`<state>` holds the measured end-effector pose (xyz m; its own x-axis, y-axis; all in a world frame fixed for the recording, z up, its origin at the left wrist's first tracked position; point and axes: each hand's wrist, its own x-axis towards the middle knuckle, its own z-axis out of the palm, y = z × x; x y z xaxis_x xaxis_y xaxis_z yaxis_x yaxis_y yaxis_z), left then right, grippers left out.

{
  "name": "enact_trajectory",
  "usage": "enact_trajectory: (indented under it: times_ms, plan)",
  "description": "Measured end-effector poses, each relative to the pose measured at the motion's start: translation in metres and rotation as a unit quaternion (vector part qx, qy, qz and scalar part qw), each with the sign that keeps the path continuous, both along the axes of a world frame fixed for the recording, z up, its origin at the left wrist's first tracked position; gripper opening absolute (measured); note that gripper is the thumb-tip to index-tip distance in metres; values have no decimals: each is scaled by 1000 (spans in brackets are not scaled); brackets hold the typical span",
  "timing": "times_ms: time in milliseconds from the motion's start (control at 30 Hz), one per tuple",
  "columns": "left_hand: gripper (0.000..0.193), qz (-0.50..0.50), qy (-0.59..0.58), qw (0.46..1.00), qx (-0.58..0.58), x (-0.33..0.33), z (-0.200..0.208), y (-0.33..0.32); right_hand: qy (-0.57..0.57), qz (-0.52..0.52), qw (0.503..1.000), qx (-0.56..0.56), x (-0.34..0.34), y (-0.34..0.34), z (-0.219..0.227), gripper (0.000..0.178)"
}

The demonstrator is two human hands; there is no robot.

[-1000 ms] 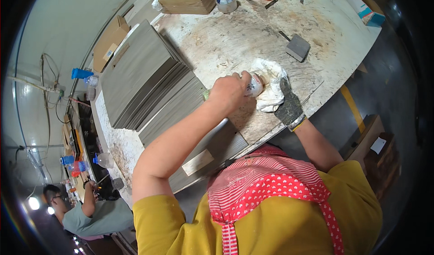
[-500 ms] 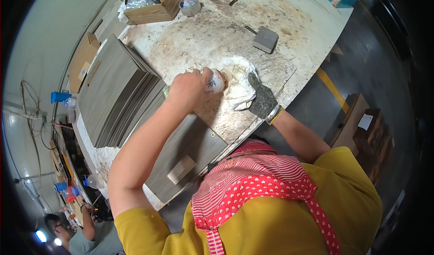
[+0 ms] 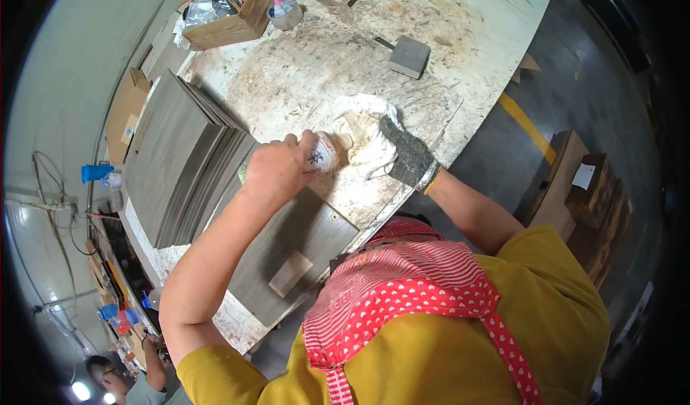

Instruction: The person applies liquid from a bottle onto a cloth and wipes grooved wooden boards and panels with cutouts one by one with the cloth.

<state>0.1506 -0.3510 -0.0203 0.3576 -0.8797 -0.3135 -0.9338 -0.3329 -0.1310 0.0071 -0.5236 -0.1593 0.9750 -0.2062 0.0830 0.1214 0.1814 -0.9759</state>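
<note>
My bare left hand [image 3: 279, 166] is wrapped round a plastic bottle [image 3: 325, 153] with a white label. The bottle is tipped sideways, its neck directed at a crumpled white cloth [image 3: 368, 121] with yellowish stains. In a dark, speckled work glove, my right hand [image 3: 411, 155] grips the cloth's right edge, the thumb on top and the other fingers partly hidden. Below the bottle, a grey wood-grain panel [image 3: 327, 236] lies at the table's near edge, with a small pale wooden block [image 3: 290, 274] on it.
Left of my left arm stands a stack of curved grey panels [image 3: 169, 168]. Farther back are a wooden box [image 3: 233, 31] of supplies, a round tub [image 3: 285, 15] and a grey block [image 3: 409, 57] on the stained table [image 3: 302, 67]. A person [image 3: 118, 380] sits at lower left.
The view has shifted slightly, so the table items sit a little farther left. My left hand still tilts the bottle toward the cloth, and my right hand keeps its hold.
</note>
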Motion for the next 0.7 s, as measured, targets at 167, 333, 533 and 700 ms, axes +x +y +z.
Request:
enact_trajectory:
  times_ms: [167,333,533,700]
  plan:
    - [57,24,-28,999,5,15,-4,-9,92,38,873,477,5,2,11,48]
    - [57,-13,-17,1000,9,-3,-1,-11,77,39,854,513,6,1,1,51]
    - [56,12,-47,999,0,13,-8,-9,68,26,991,116,4,-2,-11,66]
    - [53,-16,-9,1000,-21,-8,3,-17,13,6,992,-129,11,-8,-80,60]
